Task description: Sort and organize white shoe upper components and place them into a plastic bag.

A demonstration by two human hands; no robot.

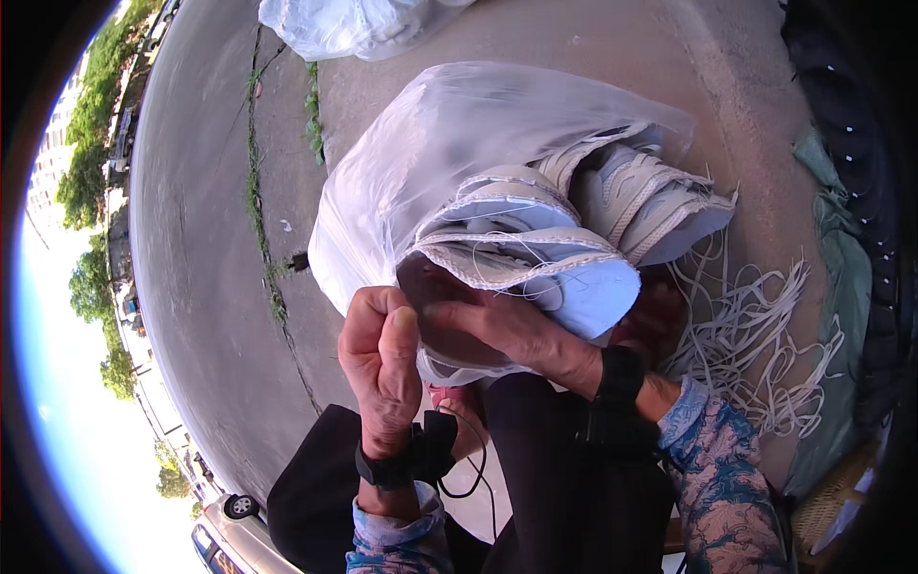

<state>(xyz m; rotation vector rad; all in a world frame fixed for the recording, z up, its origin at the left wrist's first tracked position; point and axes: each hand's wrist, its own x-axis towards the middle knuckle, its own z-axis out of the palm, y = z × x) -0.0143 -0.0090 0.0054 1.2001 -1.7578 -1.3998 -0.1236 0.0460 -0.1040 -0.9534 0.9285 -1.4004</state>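
A translucent white plastic bag (382, 163) lies before me, its mouth toward me. Several pale shoe uppers (583, 277) with braided stitched edges, light blue linings and loose threads spill from it. At the near upper, my right hand (521, 330) is closed around a shaded part, thumb reaching left across it; its other fingers are mostly hidden. Close by on the left, my left hand (380, 349) is curled shut with thumb against the bent forefinger, beside the bag's edge. Anything pinched there is too small to make out.
A tangled heap of white laces or strips (765, 335) lies on the ground at right. Green sheeting (841, 277) and a wicker basket (827, 502) are beyond it. Another white plastic bag (359, 24) sits at the far side. A parked car (239, 536) stands at lower left.
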